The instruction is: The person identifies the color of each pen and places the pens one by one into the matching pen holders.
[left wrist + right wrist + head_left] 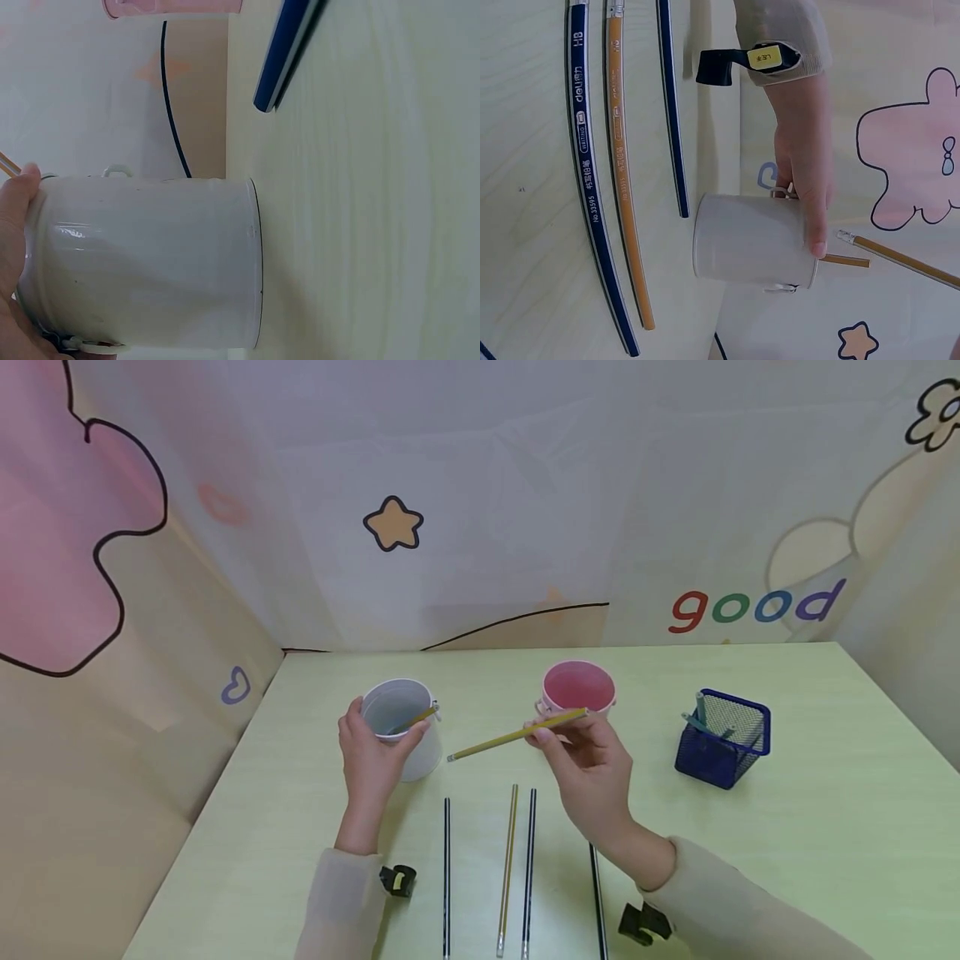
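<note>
My left hand [372, 777] grips the rim of a small white metal bucket [423, 760] on the table, with the thumb along the near side. Inside it leans a yellow pencil [425, 714], its end poking past the rim. My right hand [597, 781] pinches another yellow pencil [491, 743] between thumb and fingers, in the air just right of the bucket. This pencil lies nearly level, its silver-capped end towards the bucket. In the right wrist view that silver-capped end [845, 237] is close to the bucket's mouth.
Between my forearms lie a yellow pencil [507, 868] and dark blue pencils, one on the left [447, 877], one beside the yellow [529, 868], one under the right wrist [597, 893]. A pink bucket [577, 685] stands behind my right hand. A blue mesh holder [708, 760] contains green sticks.
</note>
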Demonstrator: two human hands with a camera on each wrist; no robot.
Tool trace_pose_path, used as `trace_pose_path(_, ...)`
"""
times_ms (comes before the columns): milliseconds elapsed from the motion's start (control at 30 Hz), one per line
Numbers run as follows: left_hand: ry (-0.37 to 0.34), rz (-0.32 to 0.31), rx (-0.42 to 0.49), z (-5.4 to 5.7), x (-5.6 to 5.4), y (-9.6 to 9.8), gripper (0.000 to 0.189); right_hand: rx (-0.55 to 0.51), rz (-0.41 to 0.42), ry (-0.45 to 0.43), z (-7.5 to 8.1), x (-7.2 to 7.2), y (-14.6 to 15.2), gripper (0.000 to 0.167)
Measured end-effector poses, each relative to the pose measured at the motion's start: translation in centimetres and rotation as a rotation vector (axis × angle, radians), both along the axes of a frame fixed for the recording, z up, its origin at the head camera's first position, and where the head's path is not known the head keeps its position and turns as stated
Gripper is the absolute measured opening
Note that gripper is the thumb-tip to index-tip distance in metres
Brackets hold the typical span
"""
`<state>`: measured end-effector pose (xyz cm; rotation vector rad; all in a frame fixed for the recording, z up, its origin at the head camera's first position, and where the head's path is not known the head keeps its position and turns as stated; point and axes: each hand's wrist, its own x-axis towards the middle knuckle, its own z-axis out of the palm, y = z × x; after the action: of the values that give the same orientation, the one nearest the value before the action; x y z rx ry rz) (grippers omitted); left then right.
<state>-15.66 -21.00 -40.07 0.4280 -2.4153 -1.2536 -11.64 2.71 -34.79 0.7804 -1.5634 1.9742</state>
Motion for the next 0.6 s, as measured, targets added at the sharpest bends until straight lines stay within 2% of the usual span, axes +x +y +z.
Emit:
trace_pose_path(133,-0.003,-0.005,-0.002,0.0,0.0,-0.1,0.100,0.000,0.013,0.047,0.1,-0.3,-0.4,0.023)
trace_pose_path(400,-0.023,-0.008,0.015,0.1,0.0,-0.1,0.099,0.009,0.014,0.073,0.1,-0.5,-1.1,0.023)
trace_pose_path(600,-0.004,-0.010,0.022,0.0,-0.1,-0.1,0.098,0.023,0.027,0.114,0.0,-0.9,-1.6,0.023)
